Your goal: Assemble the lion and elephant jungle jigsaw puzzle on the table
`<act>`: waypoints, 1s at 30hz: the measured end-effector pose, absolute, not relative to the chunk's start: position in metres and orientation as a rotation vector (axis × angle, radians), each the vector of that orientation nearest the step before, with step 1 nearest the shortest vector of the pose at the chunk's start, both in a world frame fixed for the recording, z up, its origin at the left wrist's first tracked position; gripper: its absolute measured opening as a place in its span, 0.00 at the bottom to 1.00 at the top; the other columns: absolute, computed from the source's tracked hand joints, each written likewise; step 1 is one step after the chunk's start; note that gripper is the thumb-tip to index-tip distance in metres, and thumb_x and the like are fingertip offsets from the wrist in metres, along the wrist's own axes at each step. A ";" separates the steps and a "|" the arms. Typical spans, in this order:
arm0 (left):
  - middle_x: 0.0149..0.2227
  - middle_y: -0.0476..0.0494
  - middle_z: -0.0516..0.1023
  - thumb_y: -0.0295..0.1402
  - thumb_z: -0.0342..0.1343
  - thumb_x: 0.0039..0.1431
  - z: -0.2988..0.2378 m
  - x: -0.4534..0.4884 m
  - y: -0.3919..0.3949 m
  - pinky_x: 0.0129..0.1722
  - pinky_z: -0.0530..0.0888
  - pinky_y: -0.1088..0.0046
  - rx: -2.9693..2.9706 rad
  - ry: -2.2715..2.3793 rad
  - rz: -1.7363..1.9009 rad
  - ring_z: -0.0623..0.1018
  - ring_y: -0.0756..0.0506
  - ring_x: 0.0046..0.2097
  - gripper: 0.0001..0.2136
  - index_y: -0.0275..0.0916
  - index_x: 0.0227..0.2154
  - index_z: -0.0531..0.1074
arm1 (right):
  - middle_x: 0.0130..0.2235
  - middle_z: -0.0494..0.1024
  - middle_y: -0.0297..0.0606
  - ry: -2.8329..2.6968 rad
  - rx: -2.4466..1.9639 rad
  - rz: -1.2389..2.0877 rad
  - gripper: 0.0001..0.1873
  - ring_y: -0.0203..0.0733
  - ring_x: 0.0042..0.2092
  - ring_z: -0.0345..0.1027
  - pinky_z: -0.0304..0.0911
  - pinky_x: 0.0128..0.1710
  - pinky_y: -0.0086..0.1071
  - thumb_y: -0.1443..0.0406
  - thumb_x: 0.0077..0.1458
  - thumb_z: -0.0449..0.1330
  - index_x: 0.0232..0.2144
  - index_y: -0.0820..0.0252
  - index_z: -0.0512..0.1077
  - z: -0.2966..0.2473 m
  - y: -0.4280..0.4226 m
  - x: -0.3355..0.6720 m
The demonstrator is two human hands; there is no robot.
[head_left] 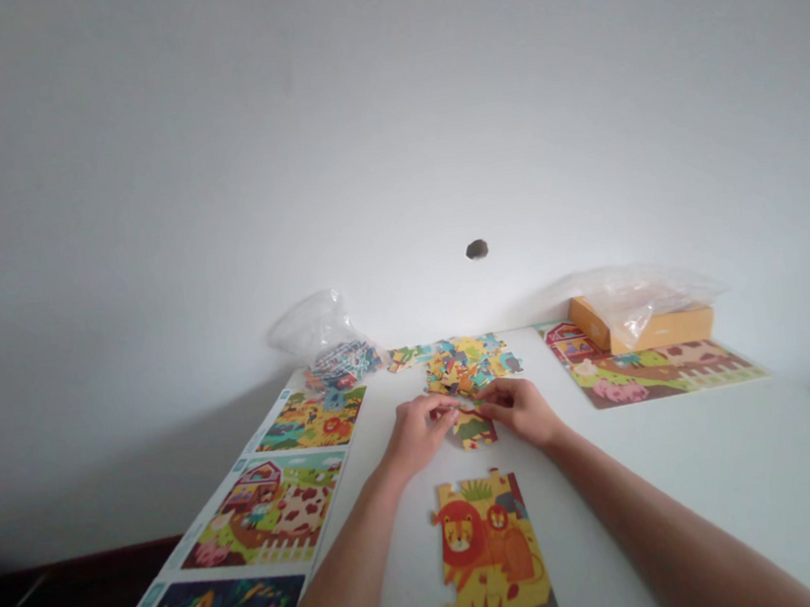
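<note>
A small puzzle section (pixel 474 430), green and yellow with a dark red band, lies on the table between both hands. My left hand (pixel 423 428) pinches at its upper left edge with thumb and fingers. On the other side, my right hand (pixel 518 410) is closed in the same way at its upper right edge. The fingertips cover parts of the edges, so individual joints cannot be made out. Nearer to me lies a joined lion section (pixel 489 556) with tabs along its left side. Just beyond the hands is a heap of loose puzzle pieces (pixel 468 360).
At the back left, a clear plastic bag (pixel 327 339) holds more pieces. A printed picture sheet (pixel 268 511) runs along the left edge. Back right, an orange box (pixel 662 327) under clear plastic rests on a farm picture (pixel 653 375). A wall (pixel 384 147) stands behind the table.
</note>
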State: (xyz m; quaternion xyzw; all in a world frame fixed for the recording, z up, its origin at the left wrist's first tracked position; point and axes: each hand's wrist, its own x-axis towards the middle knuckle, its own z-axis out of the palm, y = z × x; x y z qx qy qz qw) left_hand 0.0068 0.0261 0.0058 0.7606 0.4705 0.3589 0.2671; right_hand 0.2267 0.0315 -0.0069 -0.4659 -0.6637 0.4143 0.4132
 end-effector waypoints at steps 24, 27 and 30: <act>0.57 0.44 0.73 0.53 0.71 0.38 0.010 0.003 0.021 0.62 0.58 0.55 2.476 1.115 0.543 0.67 0.35 0.59 0.27 0.49 0.42 0.79 | 0.23 0.75 0.32 -1.796 -1.072 1.407 0.12 0.32 0.24 0.59 0.50 0.24 0.27 0.59 0.43 0.68 0.26 0.63 0.76 -0.002 0.033 0.247; 0.57 0.45 0.72 0.54 0.71 0.37 0.010 0.003 0.021 0.62 0.57 0.53 2.475 1.109 0.526 0.66 0.35 0.59 0.27 0.48 0.41 0.78 | 0.23 0.74 0.32 -1.856 -1.090 1.333 0.10 0.31 0.24 0.57 0.49 0.24 0.27 0.61 0.43 0.67 0.27 0.63 0.77 -0.002 0.035 0.247; 0.58 0.46 0.72 0.54 0.71 0.37 0.012 0.003 0.021 0.62 0.57 0.54 2.475 1.113 0.508 0.66 0.35 0.60 0.26 0.49 0.40 0.78 | 0.22 0.71 0.30 -1.896 -1.106 1.294 0.09 0.30 0.23 0.53 0.46 0.22 0.27 0.62 0.44 0.67 0.27 0.63 0.77 -0.002 0.035 0.247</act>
